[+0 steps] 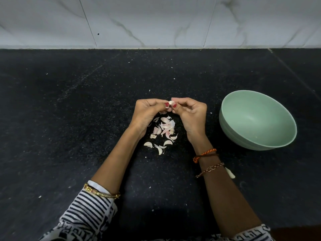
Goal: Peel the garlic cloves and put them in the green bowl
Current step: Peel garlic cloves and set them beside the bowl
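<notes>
head view, looking down on a black speckled counter [69,119] backed by a white marble-patterned wall [156,20]. both hands are raised just above the counter at centre frame, fingertips meeting. the left hand [147,113] and the right hand [191,113] together pinch one garlic clove [171,102] between thumbs and forefingers; the remaining fingers of each hand are curled inward. the clove shows pale, with skin partly on; how far it is peeled cannot be told.

directly below the hands lies a loose pile of garlic skins [165,126], pink-white, mixed with pieces that may be cloves. nearer the person, at the pile's edge, three whole cloves [159,146] rest on the counter, close together. a further single clove [230,173] lies apart, just beside the right forearm, partly hidden by it.

the green bowl [284,134] stands on the counter to the right of the hands, well apart from the pile. its interior shows no cloves, only a small pale speck near the bottom.

the left wrist carries a gold bangle [102,193] above a black-and-white striped sleeve [83,211]. the right wrist carries an orange braided thread [205,153] and a chain bracelet [210,169]. small white flecks are scattered across the counter surface.
</notes>
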Motion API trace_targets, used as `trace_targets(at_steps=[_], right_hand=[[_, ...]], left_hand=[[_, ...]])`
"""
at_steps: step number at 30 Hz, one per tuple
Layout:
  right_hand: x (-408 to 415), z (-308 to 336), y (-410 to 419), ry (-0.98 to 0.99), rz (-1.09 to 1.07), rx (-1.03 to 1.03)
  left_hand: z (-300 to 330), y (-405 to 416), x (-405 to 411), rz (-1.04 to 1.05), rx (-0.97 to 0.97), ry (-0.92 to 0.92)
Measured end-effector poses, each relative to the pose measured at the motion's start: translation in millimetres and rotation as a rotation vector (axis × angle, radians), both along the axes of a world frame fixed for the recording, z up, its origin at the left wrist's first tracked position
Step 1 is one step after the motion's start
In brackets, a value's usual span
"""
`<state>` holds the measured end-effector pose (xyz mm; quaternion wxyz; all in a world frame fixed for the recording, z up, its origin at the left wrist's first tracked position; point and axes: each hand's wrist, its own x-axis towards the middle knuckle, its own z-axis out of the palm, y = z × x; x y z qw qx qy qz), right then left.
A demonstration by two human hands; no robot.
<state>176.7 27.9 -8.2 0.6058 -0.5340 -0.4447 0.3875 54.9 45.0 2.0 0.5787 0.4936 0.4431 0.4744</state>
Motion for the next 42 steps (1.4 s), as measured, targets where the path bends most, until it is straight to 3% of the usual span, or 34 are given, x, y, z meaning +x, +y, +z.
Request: trace_targets(at_steps=[11, 13, 19, 24, 34, 38, 42], right_hand=[[-6.0, -8.8, 1.2, -0.379, -0.109, 0.128], [-5.9, -8.3, 3.6, -0.36, -0.113, 0.09], [-7.3, -5.4, 3.0, -0.024, -0.054, 0.024], [-5.9, -3.1, 2.4, 0.038, -0.046, 0.04], [-3.8, -13.3, 5.2, -0.298, -0.131, 0.106], [-3.2, -18.8, 6.7, -0.486, -0.191, 0.188], [-4.3, -20.6, 7.4, -0.61, -0.247, 0.299]], left_hand=[[-2.2, -3.9, 4.4, 0.11, 0.097, 0.042], [-1.5, -6.1, 8.1, 0.107, 0.071, 0.026], [-0.1, -1.5, 6.9, 0.146, -0.019, -0.021], [4.1, -4.7, 6.8, 0.097, -0.08, -0.13], [5.5, -3.3, 2.4, 0.097, -0.098, -0.154], [0.9, -2.1, 2.2, 0.109, -0.051, -0.108], [0.1, -3.6, 6.6, 0.127, -0.044, -0.179]])
